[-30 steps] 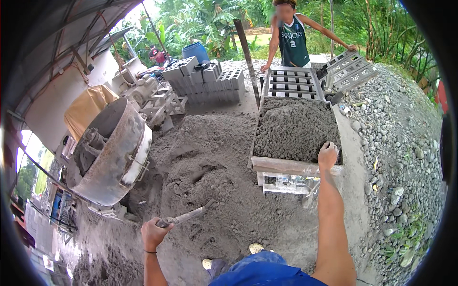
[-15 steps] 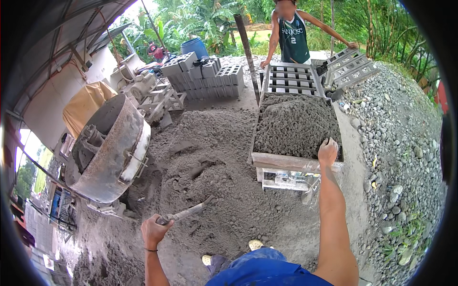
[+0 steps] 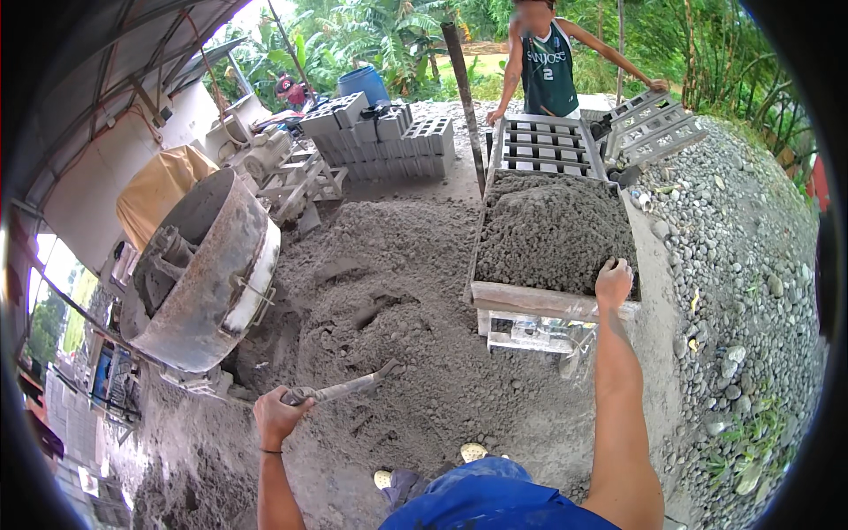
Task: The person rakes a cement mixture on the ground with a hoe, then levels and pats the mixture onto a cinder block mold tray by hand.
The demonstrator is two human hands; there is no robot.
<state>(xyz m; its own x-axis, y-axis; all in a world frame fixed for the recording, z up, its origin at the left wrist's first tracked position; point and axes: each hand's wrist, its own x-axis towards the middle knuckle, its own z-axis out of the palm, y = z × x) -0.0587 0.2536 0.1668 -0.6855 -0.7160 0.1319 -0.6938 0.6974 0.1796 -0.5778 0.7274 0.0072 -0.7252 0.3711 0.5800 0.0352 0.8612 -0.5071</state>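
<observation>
My left hand is closed round the grip of a shovel. The shovel slants to the right, and its far end goes into a broad heap of damp grey concrete mix on the ground. At the near right corner of a raised box tray, my right hand rests by the mound of mix inside. Its fingers are curled against the mix; whatever they hold, if anything, is hidden. Behind the mound lies a metal block mould with a grid of openings.
At left stands a rusty drum mixer. Stacked hollow blocks and a blue barrel are farther back. A co-worker in a dark green jersey stands behind the mould, near a tilted block rack. Gravel covers the right side.
My left hand has moved slightly left and up with the shovel's grip, which lies flatter. My right hand stays at the tray corner, shifted a little right. The whole view has shifted slightly.
</observation>
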